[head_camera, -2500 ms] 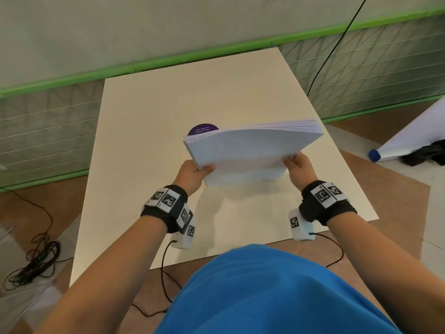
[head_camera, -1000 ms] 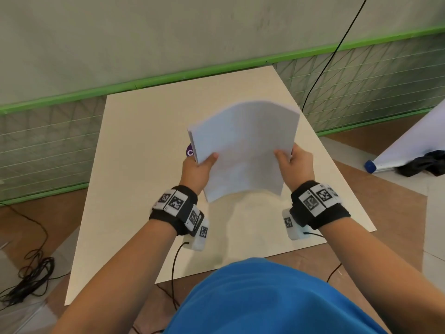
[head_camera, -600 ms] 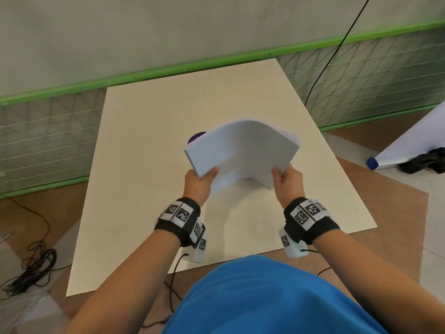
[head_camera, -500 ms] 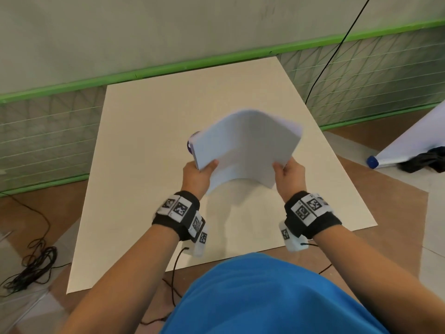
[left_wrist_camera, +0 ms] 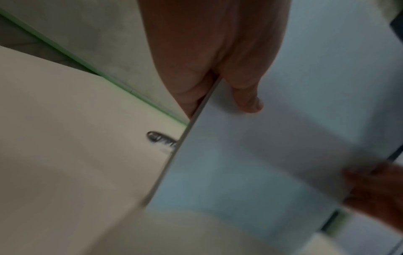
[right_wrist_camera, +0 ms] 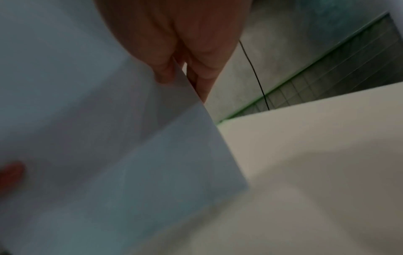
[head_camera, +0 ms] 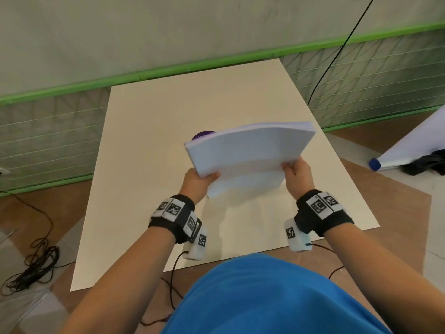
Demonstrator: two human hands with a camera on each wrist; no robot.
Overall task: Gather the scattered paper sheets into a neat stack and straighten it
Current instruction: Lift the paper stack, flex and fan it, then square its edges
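A stack of white paper sheets is held in the air above the cream table, tilted up toward me and slightly bowed. My left hand grips its left edge, thumb on the near face. My right hand grips the right edge the same way. In the left wrist view the paper stack runs edge-on past my left hand, thumb on one side, fingers behind. In the right wrist view my right hand pinches the paper stack.
A purple round disc lies on the table just behind the stack, mostly hidden. Black cables coil on the floor at the left. A rolled white sheet with a blue cap lies on the floor at the right.
The stack went from tilted low to upright and bent, then back down. It now tilts lower and flatter than half a second ago, with both hands still holding its side edges.
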